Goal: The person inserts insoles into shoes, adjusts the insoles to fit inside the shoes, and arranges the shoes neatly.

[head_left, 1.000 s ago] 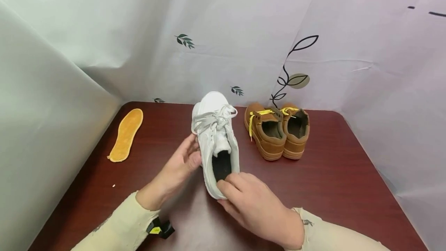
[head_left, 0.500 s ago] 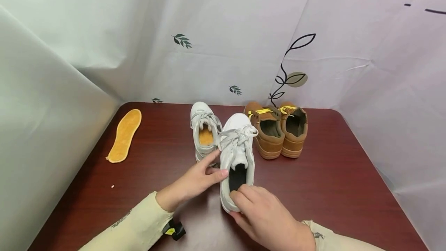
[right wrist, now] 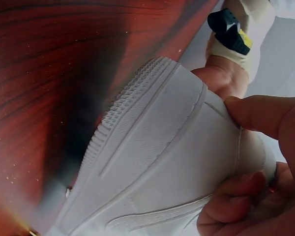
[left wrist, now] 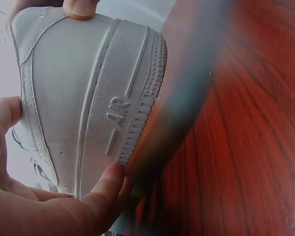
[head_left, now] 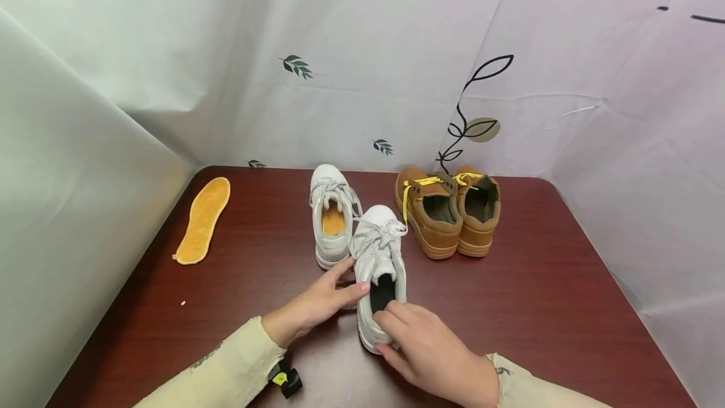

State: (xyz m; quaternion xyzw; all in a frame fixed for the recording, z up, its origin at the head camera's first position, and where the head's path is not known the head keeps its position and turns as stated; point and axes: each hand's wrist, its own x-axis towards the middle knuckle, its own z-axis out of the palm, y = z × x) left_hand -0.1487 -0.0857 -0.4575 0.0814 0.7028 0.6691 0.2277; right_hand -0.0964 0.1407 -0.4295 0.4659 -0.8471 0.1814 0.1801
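A white lace-up sneaker (head_left: pixel 372 257) is held between both hands in the head view, its toe pointing away. My left hand (head_left: pixel 317 306) grips its left side; the thumb lies at the collar and a fingertip touches the sole edge in the left wrist view. At the heel, my right hand (head_left: pixel 421 345) pinches the back collar, with fingers over the rim. The sneaker's opening shows a dark inside. In the right wrist view its heel (right wrist: pixel 187 103) is raised off the table; toe contact cannot be told. Just behind stands the other white sneaker (head_left: pixel 333 245), with an orange insole (head_left: pixel 333 220) inside.
A loose orange insole (head_left: pixel 202 220) lies on the dark red table (head_left: pixel 255 232) at the left. Two brown shoes (head_left: pixel 438 232) with yellow laces stand together at the back right. A pale cloth (head_left: pixel 362 49) encloses the table's back and sides.
Both hands have brought the held sneaker right and nearer, then lowered it. The other white sneaker, mostly hidden behind it a second ago, now shows with its orange insole.
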